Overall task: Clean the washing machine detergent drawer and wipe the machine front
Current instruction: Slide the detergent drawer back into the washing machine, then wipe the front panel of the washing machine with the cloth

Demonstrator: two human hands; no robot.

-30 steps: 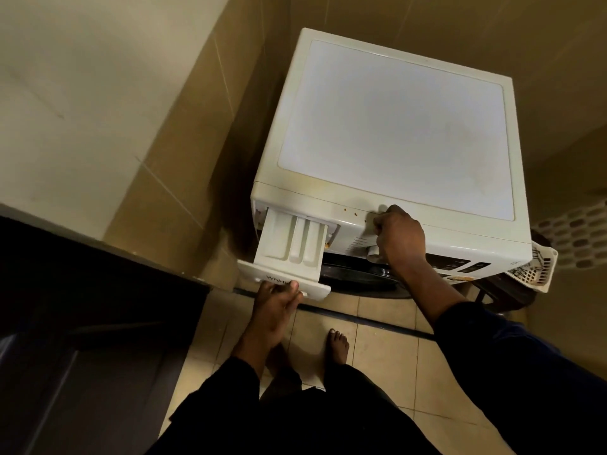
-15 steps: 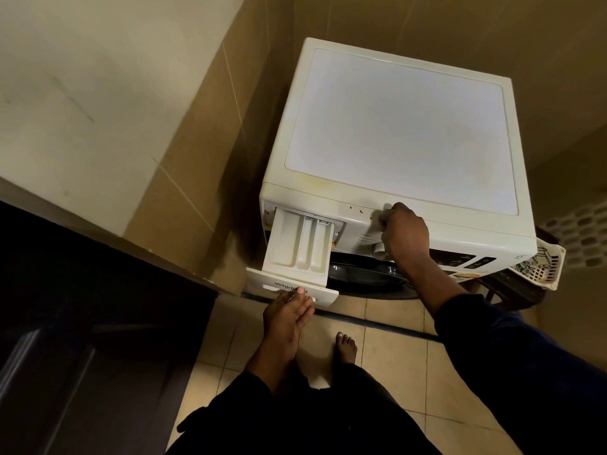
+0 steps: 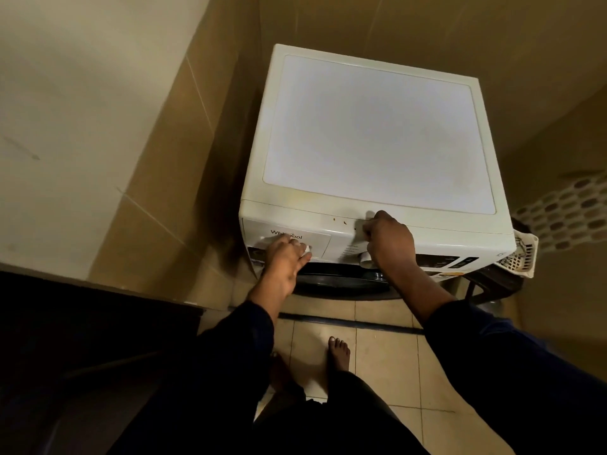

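I count one washing machine (image 3: pixel 377 142), one detergent drawer (image 3: pixel 317 242), one white basket (image 3: pixel 523 257), and my two hands, left hand (image 3: pixel 285 259) and right hand (image 3: pixel 390 242).

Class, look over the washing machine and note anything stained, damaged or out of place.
Small brown specks dot the top front edge of the washing machine beside the right hand; yellowish staining runs along that edge too.
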